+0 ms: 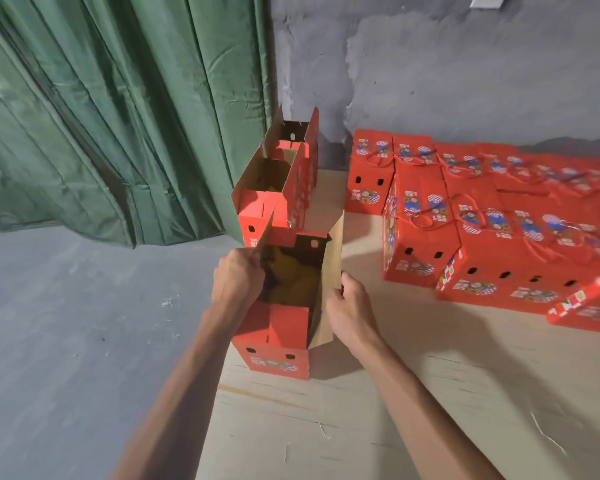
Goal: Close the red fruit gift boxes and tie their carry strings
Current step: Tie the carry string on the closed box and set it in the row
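A green curtain is hanging at the far left, its hem meeting the grey concrete floor. Just right of it, a plywood board is lying on the floor and carrying all the boxes. At the board's near left edge, an open red fruit gift box is standing upright with its flaps raised and yellow fruit showing inside, too dim to name more exactly. The left hand is curling its fingers round the left long flap, thumb side out, holding that flap up on edge. The right hand is pinching the edge of the right long flap, whose plain brown inner face is turning towards the camera. Directly behind this box, touching or nearly touching it, a second open box is standing with its flaps up as well. Further right, well apart from the open pair, closed red gift boxes are lying in rows against the grey wall, their red carry strings resting loosely on their printed tops; the boxes at the far right are blurring.
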`<state>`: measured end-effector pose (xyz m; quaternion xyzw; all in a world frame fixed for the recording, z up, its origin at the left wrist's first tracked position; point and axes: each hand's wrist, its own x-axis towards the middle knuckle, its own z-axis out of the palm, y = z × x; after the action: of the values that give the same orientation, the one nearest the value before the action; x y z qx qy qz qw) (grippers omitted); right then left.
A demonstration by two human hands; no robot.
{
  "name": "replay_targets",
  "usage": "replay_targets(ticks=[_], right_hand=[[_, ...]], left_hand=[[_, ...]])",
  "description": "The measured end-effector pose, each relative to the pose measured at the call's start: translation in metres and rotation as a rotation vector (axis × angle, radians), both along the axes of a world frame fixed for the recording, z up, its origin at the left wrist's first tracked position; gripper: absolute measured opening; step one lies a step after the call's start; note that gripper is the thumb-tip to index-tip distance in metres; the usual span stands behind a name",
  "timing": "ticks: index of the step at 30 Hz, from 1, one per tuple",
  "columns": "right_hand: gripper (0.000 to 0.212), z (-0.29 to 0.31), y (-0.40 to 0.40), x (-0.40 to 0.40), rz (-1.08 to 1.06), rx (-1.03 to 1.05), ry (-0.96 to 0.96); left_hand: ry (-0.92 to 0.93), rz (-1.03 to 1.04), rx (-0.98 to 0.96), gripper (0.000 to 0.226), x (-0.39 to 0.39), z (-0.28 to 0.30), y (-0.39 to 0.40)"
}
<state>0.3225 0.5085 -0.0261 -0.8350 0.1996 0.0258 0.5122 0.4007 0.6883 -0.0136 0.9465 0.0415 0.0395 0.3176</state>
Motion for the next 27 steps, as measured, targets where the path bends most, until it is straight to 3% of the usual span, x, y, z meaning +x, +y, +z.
replay_targets(ticks=[4,9,14,20,27], right_hand=[[0.049,0.012,-0.054,-0.057,-0.067,0.016,-0.061],[0.043,0.020,-0.139,-0.143,-0.170,0.021,-0.131],[0.047,0.029,-0.231,-0.233,-0.273,-0.039,-0.157],[0.047,0.029,-0.344,-0.321,-0.358,-0.060,-0.138],[0.047,0.017,-0.456,-0.378,-0.466,-0.073,-0.084]], left_hand=[[-0.067,-0.084,-0.044,0.033,-0.044,0.014,-0.055],[-0.171,-0.224,-0.086,0.023,-0.109,0.028,-0.145],[-0.104,-0.324,-0.117,0.041,-0.184,0.026,-0.247],[-0.077,-0.430,-0.165,0.049,-0.259,0.017,-0.361],[-0.069,-0.511,-0.242,0.048,-0.295,0.003,-0.480]])
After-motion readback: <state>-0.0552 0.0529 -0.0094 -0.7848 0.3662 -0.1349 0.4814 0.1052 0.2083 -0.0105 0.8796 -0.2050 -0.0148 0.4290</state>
